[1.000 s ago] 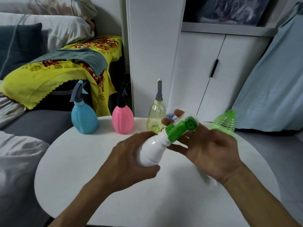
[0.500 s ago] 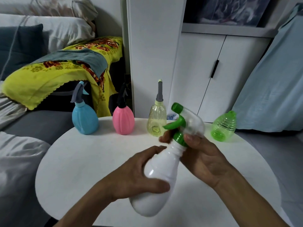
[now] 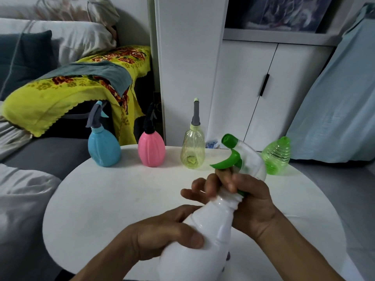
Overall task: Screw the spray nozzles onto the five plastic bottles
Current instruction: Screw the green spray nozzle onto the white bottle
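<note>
I hold a white bottle [image 3: 205, 238] tilted over the round white table [image 3: 113, 199]. My left hand [image 3: 160, 234] grips its body. My right hand [image 3: 239, 195] is curled round its neck, at the collar of the green and clear spray nozzle [image 3: 241, 157] sitting on top. At the table's far edge stand a blue bottle [image 3: 103, 149], a pink bottle [image 3: 151, 150] and a pale yellow bottle [image 3: 192, 149], each with a nozzle on. A green ribbed bottle [image 3: 276, 156] stands at the far right, partly behind the nozzle.
A grey sofa with a yellow floral blanket [image 3: 67, 94] lies to the left. White cabinet doors [image 3: 253, 94] stand behind the table. Pale blue cloth [image 3: 336, 110] hangs at the right.
The white bottle has swung from lying sideways to nozzle-up and come nearer to me. My right hand has shifted from the nozzle head down to the collar at the neck.
</note>
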